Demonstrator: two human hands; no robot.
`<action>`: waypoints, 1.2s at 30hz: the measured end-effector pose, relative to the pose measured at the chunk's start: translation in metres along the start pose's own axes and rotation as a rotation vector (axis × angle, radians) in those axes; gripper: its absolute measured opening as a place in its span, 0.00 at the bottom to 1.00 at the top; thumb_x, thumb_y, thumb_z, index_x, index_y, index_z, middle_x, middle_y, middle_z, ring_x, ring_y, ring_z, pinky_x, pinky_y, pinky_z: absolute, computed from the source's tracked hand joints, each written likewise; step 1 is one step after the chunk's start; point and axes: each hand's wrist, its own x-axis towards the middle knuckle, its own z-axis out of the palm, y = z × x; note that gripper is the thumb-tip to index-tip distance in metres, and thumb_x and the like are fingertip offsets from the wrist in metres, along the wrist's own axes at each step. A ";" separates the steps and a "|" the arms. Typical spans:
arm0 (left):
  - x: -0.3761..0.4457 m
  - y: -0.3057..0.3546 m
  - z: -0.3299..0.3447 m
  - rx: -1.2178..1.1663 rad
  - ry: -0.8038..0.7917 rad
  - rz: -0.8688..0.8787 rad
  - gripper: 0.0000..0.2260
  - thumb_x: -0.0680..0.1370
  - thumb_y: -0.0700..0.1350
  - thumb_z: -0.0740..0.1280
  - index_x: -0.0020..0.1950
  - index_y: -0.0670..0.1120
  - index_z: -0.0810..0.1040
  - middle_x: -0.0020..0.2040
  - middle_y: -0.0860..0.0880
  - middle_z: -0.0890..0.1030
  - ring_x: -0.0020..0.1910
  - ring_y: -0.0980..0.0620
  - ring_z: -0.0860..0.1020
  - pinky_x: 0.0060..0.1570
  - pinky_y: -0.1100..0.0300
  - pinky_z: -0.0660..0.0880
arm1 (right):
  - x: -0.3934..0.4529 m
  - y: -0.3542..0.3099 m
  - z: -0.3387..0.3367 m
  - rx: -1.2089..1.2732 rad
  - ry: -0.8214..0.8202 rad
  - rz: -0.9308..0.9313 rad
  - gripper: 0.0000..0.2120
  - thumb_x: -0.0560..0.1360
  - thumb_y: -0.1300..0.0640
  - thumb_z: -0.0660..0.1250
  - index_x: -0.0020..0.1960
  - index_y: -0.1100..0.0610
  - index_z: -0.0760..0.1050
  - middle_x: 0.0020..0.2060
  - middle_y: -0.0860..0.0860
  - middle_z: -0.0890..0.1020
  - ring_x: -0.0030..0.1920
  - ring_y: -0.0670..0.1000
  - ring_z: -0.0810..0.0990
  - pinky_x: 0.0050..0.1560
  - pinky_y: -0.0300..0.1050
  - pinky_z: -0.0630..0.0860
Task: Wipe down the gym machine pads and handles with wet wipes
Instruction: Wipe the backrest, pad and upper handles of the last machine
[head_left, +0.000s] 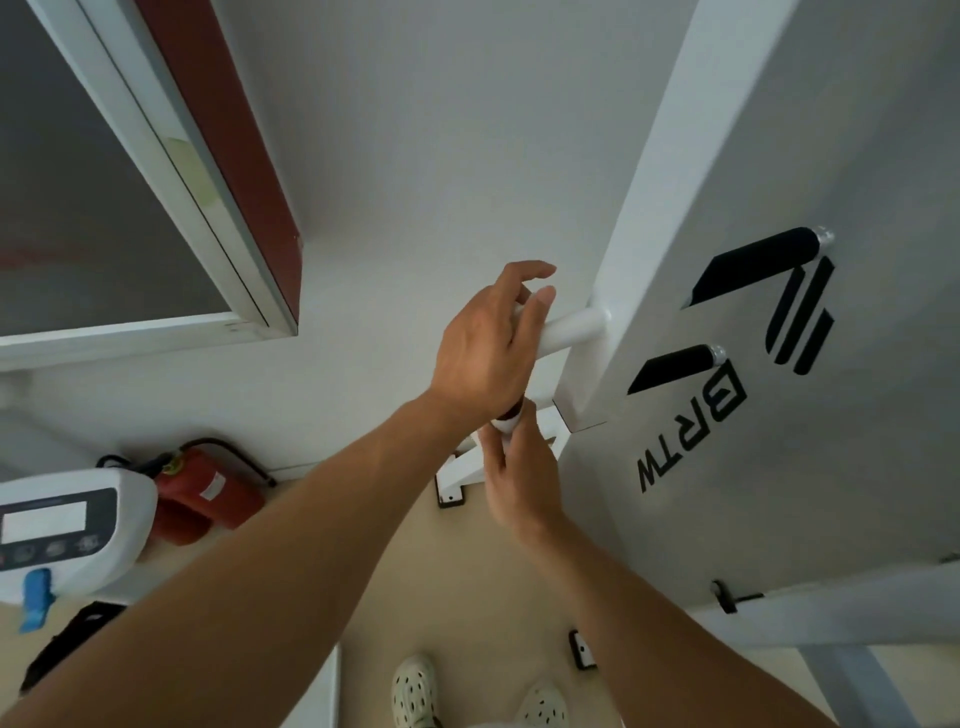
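A white handle bar (571, 328) juts from the white frame post (649, 218) of the gym machine. My left hand (483, 348) wraps over the bar's outer bend, thumb and fingers curled round it, and hides most of the grip. Just below, a short dark stretch of the handle grip (508, 414) shows. My right hand (519, 470) pinches a small white wad, seemingly a wet wipe (505, 425), around that lower end. Most of the wipe is hidden by my fingers.
A grey side panel (831, 130) with black lettering fills the right, with two black foam grips (758, 265) (675, 370) in front of it. A red fire extinguisher (202, 493) and a white console (67, 530) stand low on the left. A window (93, 208) is upper left.
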 end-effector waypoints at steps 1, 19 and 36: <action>0.000 0.000 -0.001 0.005 -0.013 0.014 0.15 0.84 0.53 0.54 0.67 0.53 0.73 0.43 0.55 0.78 0.42 0.58 0.76 0.41 0.65 0.69 | 0.003 -0.006 -0.004 0.019 0.030 -0.038 0.22 0.81 0.42 0.59 0.66 0.57 0.70 0.51 0.48 0.84 0.51 0.51 0.83 0.43 0.39 0.70; 0.003 0.007 -0.006 0.188 -0.107 0.061 0.21 0.84 0.56 0.47 0.70 0.54 0.72 0.45 0.61 0.74 0.47 0.58 0.73 0.47 0.60 0.67 | 0.006 -0.021 -0.005 0.015 0.158 -0.158 0.38 0.81 0.30 0.43 0.71 0.59 0.70 0.57 0.53 0.83 0.55 0.54 0.82 0.57 0.51 0.81; 0.001 0.008 -0.009 0.223 -0.118 0.049 0.20 0.85 0.56 0.46 0.69 0.54 0.72 0.44 0.60 0.75 0.45 0.56 0.74 0.47 0.57 0.70 | -0.029 -0.014 -0.005 0.087 0.258 -0.133 0.27 0.86 0.39 0.50 0.80 0.49 0.62 0.78 0.49 0.66 0.78 0.48 0.63 0.72 0.54 0.73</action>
